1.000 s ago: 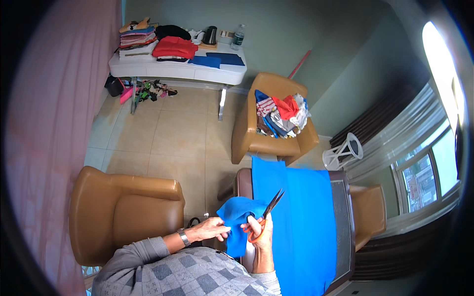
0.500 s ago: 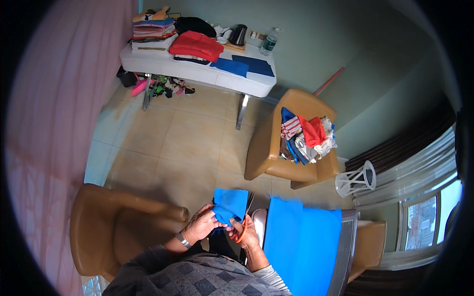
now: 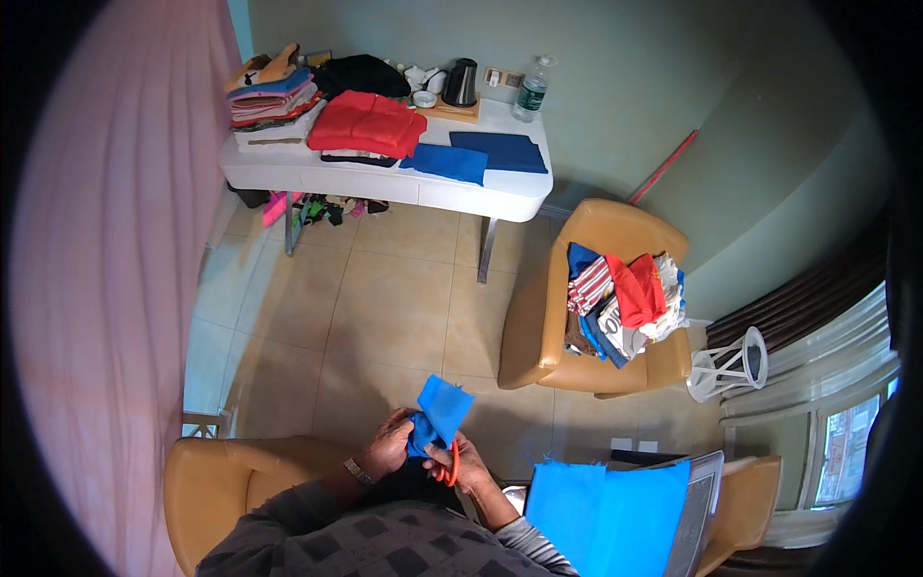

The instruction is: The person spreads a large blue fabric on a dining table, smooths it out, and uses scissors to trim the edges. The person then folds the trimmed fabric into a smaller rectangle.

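Observation:
A small piece of blue cloth (image 3: 445, 406) is held up in front of me, its lower part bunched and its upper part standing up at a tilt. My left hand (image 3: 387, 442) grips it at its left side, with fingers closed on the bunched part. In my right hand (image 3: 468, 467) are scissors with orange handles (image 3: 454, 465), at the cloth's lower right. Their blades are hidden, so I cannot tell whether they are in the cloth. To the right, a larger blue cloth (image 3: 611, 514) with frayed edges lies spread over a dark-edged table (image 3: 710, 481).
A white desk (image 3: 385, 183) bears folded clothes (image 3: 365, 125), a kettle (image 3: 461, 83) and a water bottle (image 3: 532, 88). Clothes (image 3: 630, 298) fill a tan armchair (image 3: 538, 327); another armchair (image 3: 207, 490) stands close at my left. A white stool (image 3: 707, 375) is by the curtains.
My view has shifted, so the room sits lower in the picture. The cloth piece has tilted over to the right. The scissor blades, visible before, are now hidden.

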Demonstrator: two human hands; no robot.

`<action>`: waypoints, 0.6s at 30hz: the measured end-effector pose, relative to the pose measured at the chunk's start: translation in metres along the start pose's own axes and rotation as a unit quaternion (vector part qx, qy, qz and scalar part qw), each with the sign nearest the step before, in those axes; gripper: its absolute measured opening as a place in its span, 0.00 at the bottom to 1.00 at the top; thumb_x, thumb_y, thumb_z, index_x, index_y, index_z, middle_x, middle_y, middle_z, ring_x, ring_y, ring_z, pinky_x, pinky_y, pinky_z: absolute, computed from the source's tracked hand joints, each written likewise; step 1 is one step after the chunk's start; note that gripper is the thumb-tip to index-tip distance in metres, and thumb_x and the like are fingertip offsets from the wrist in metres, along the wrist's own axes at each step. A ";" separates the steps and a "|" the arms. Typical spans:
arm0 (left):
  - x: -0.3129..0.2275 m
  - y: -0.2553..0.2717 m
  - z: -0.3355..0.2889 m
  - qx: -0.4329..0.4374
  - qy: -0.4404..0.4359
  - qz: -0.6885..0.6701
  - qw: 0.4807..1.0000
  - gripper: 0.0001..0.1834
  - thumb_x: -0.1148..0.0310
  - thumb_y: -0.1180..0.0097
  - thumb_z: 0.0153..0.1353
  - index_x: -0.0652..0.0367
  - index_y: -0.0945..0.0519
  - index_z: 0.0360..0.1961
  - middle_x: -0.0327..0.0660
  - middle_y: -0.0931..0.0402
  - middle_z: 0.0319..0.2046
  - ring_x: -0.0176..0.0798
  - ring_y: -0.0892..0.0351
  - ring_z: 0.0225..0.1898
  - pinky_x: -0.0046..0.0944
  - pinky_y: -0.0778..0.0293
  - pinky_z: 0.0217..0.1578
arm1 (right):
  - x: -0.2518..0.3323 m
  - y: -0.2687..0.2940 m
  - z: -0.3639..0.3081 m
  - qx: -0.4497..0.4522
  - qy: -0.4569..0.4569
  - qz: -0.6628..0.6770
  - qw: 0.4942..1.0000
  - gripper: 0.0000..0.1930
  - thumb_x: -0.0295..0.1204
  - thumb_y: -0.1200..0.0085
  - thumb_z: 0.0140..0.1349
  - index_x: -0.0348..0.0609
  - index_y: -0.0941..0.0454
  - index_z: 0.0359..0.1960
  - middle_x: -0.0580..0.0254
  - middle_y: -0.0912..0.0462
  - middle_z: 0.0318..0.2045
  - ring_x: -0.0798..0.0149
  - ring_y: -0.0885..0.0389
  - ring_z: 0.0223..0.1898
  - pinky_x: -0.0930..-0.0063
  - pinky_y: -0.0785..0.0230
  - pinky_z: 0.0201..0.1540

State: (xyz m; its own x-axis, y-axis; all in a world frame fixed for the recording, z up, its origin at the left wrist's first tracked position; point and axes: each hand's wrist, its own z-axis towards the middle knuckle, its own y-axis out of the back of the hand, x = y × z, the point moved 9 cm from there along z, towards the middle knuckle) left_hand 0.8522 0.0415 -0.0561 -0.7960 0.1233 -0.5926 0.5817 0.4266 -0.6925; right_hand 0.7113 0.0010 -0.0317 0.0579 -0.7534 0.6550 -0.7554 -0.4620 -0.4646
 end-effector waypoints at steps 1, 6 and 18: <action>0.003 0.020 0.014 -0.010 -0.005 0.008 1.000 0.16 0.66 0.51 0.84 0.58 0.22 0.65 0.41 0.15 0.57 0.41 0.15 0.57 0.47 0.18 0.59 | 0.007 -0.005 0.011 0.003 -0.008 -0.018 1.000 0.18 0.28 0.28 0.69 0.47 0.22 0.55 0.64 0.12 0.36 0.69 0.12 0.29 0.74 0.19 0.27; -0.078 -0.005 0.077 0.057 0.044 0.208 0.975 0.15 0.65 0.46 0.81 0.60 0.21 0.61 0.43 0.16 0.55 0.41 0.14 0.54 0.45 0.17 0.56 | 0.072 0.001 0.087 -0.014 -0.014 -0.112 0.993 0.22 0.24 0.28 0.67 0.46 0.27 0.57 0.58 0.12 0.39 0.65 0.11 0.31 0.73 0.20 0.29; -0.302 0.014 0.236 0.110 0.090 0.449 0.882 0.24 0.74 0.42 0.72 0.69 0.28 0.67 0.57 0.13 0.50 0.45 0.07 0.39 0.46 0.08 0.41 | 0.230 -0.101 0.288 -0.071 0.072 -0.378 0.920 0.28 0.19 0.34 0.68 0.38 0.31 0.67 0.53 0.13 0.40 0.67 0.15 0.37 0.70 0.22 0.38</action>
State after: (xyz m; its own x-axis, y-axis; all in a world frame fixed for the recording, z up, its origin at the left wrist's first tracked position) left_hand 1.1403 -0.2014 0.0167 -0.0004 0.4716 -0.8818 0.9938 -0.0978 -0.0528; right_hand 0.9884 -0.2601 -0.0061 0.5231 -0.1682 0.8355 -0.6135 -0.7548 0.2322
